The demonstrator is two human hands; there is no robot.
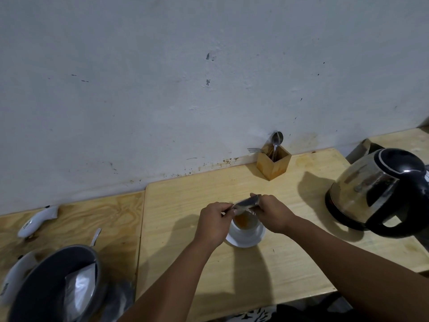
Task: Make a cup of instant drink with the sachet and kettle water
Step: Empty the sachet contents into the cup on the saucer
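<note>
A white cup stands on a white saucer in the middle of the wooden table, with orange-brown powder inside it. Both hands hold a silvery sachet tilted just above the cup's rim. My left hand pinches its left end and my right hand grips its right end. A steel kettle with a black lid and handle sits on its base at the right, apart from the cup.
A wooden holder with a spoon and a fork stands against the wall behind the cup. At the lower left are a dark round bin with silvery packets inside and two white handled objects. The wall runs along the back.
</note>
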